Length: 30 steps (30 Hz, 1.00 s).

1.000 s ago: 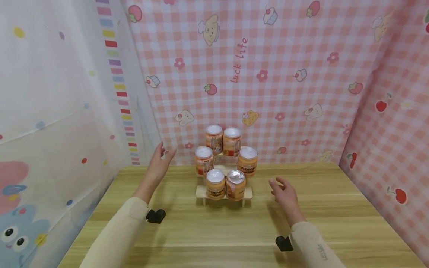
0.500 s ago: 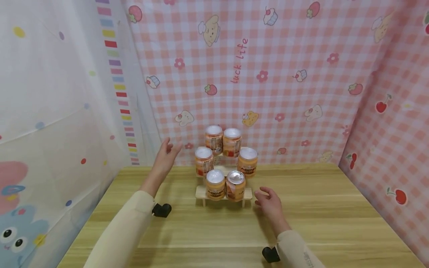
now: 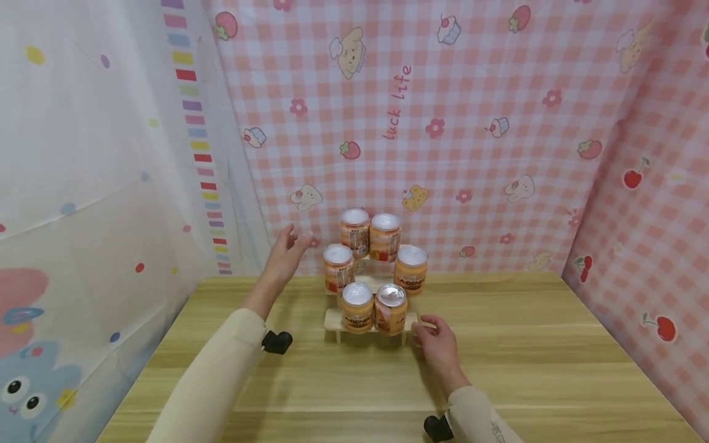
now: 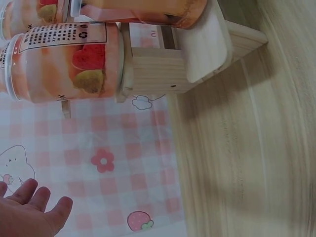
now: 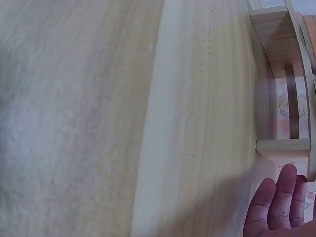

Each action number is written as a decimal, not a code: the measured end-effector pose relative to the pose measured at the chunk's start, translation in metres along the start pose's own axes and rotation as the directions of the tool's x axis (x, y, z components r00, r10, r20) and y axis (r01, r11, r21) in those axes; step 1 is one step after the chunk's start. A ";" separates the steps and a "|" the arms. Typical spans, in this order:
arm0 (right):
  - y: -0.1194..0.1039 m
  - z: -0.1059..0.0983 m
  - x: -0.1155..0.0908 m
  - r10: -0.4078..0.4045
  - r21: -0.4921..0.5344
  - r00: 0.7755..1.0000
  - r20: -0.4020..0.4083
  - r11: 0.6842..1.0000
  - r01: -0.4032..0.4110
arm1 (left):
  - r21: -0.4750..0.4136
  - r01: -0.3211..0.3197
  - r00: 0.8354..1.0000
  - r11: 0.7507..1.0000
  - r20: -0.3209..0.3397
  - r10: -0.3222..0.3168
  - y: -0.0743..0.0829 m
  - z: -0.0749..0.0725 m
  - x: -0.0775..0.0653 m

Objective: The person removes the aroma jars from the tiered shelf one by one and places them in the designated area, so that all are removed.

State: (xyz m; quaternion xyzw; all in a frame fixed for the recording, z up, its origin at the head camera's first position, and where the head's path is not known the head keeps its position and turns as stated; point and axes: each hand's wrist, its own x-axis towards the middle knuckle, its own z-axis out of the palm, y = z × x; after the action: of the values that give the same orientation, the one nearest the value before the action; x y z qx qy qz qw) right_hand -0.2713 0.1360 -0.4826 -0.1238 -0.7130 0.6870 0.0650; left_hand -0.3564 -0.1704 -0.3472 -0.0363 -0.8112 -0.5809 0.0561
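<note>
A stepped wooden rack (image 3: 332, 319) stands on the table with orange-labelled cans with silver lids on its three levels. Two sit on the top step, including this can (image 3: 354, 234). The middle step bears a left can (image 3: 338, 271) and a right can (image 3: 411, 271), set apart. On the bottom step two cans (image 3: 357, 309) stand side by side. My left hand (image 3: 285, 255) is raised left of the rack, fingers extended, holding nothing. Beside the bottom step's right end is my right hand (image 3: 440, 349), its loosely bent fingers (image 5: 282, 197) right at the rack's corner.
The wood-grain table (image 3: 343, 387) runs around the rack. Behind it hangs a pink checked cloth (image 3: 476, 80), with a similar cloth (image 3: 653, 246) on the right and a white patterned sheet (image 3: 100, 203) on the left. Black wrist devices (image 3: 277, 342) hang below both sleeves.
My left hand has moved right and slightly up toward the cans. My right hand has moved left and down to the rack's bottom right corner. Cans and rack stay put.
</note>
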 end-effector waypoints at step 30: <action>0.005 0.003 0.004 -0.024 -0.030 1.000 -0.011 0.999 0.023 | 0.096 -0.080 0.989 0.992 0.132 0.067 0.025 0.030 0.032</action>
State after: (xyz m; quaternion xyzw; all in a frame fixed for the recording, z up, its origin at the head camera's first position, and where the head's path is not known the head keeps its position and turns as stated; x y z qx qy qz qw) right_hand -0.2759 0.1342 -0.4879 -0.1203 -0.7243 0.6747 0.0753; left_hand -0.3863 -0.1341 -0.3293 -0.1006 -0.8397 -0.5330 0.0272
